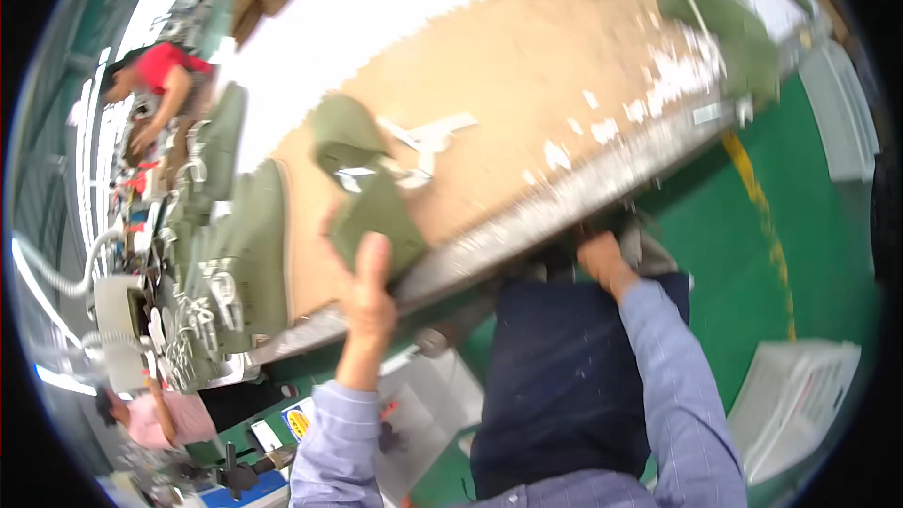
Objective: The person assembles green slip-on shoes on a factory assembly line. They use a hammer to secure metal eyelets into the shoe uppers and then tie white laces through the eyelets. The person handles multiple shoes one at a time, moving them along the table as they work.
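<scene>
My left hand (367, 293) is over the near edge of the worktable, closed on the lower end of an olive-green fabric piece (376, 212). Its thumb lies along the cloth, while the fingers are blurred and partly hidden. The piece bends in the middle, with its upper part (346, 132) resting on the brown board. White strips (437, 136) lie against its right side. My right hand (602, 259) is low at the table's near edge, by my dark apron (569, 367). Its fingertips are hidden in shadow there, so what they hold does not show.
Stacked green fabric pieces with white ties (249, 254) fill the table's left end; more green pieces (724, 28) lie at the far right. White scraps (557, 152) dot the board (489, 66). Pale crates (795, 404) stand on the green floor. Two people work at left.
</scene>
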